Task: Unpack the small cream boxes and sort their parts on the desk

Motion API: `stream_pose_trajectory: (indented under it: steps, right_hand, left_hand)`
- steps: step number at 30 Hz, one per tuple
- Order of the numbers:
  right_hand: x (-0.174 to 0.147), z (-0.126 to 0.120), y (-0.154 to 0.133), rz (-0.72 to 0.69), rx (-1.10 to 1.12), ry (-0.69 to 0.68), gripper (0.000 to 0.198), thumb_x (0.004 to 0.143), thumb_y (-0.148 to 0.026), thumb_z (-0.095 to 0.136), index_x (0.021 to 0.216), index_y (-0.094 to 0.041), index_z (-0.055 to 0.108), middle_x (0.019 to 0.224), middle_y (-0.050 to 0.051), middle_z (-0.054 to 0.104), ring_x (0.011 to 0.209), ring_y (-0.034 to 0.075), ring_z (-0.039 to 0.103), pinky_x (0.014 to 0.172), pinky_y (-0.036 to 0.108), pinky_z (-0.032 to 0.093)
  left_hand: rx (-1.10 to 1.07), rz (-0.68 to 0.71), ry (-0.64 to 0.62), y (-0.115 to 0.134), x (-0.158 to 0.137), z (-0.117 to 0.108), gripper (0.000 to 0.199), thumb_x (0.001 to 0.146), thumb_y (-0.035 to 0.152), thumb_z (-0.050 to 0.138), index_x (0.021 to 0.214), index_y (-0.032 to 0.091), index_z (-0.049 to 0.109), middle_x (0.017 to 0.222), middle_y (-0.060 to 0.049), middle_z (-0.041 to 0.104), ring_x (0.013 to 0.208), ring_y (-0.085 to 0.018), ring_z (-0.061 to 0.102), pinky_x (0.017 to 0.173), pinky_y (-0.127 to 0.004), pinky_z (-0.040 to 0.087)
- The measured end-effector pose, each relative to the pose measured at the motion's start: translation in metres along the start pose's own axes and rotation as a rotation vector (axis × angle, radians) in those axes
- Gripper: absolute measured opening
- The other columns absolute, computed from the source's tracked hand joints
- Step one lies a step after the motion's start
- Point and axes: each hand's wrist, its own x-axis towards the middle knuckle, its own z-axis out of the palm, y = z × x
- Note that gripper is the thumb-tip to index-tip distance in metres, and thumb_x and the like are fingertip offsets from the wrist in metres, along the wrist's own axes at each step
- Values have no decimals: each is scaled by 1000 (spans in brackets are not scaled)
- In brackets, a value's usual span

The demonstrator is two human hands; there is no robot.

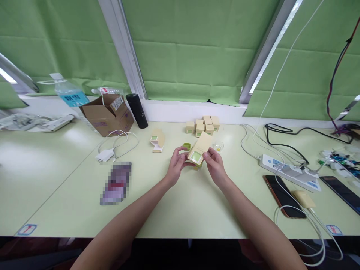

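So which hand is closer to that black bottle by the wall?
The left. The left hand is nearer the viewer than the black bottle and to its right; the right hand, holding the small box, lies farther right.

On the left of the pale table (157,221), a black flask (137,111) stood beside an open cardboard box (101,120), with a blue-labelled bottle (73,97) behind and a white charger (105,155) in front, near a pixelated item (116,183). On the right, a power strip (277,164) lay near an orange-edged phone (281,194) and a yellowish block (304,199). Green blinds (191,56) hung behind.
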Motion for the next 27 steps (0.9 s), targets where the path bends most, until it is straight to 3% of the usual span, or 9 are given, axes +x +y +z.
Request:
stream_pose_trajectory:
  steps: [5, 8, 20, 27]
  right_hand:
    - [2, 1, 2, 47, 26, 45, 47, 79, -62, 78, 104, -23, 69, 85, 4, 75, 79, 23, 69, 83, 42, 59]
    - [2, 2, 3, 58, 29, 28, 49, 79, -62, 79, 107, -23, 69, 90, 5, 77, 76, 21, 68, 85, 42, 60]
    - [3, 2, 5, 63, 46, 38, 52, 77, -60, 83, 111, -22, 71, 100, 7, 80, 82, 21, 71, 85, 39, 60]
    - [4, 2, 5, 58, 37, 45, 54, 75, -60, 85, 113, -25, 71, 107, 8, 81, 103, 27, 74, 96, 42, 59]
  left_hand:
    - [209, 150, 9, -4, -6, 3, 57, 96, 48, 66, 138, 26, 35, 126, -12, 63, 118, -26, 65, 95, -43, 59]
    - [263, 150, 2, -5, -8, 5, 56, 97, 49, 63, 139, 27, 32, 127, -12, 60, 121, -26, 62, 93, -41, 59]
    - [214, 125, 3, -7, -7, 8, 52, 96, 50, 64, 131, 28, 32, 127, -12, 58, 115, -26, 64, 84, -39, 61]
    - [198, 129, 8, -8, -6, 8, 51, 95, 50, 65, 129, 28, 34, 124, -11, 59, 116, -26, 63, 89, -41, 59]
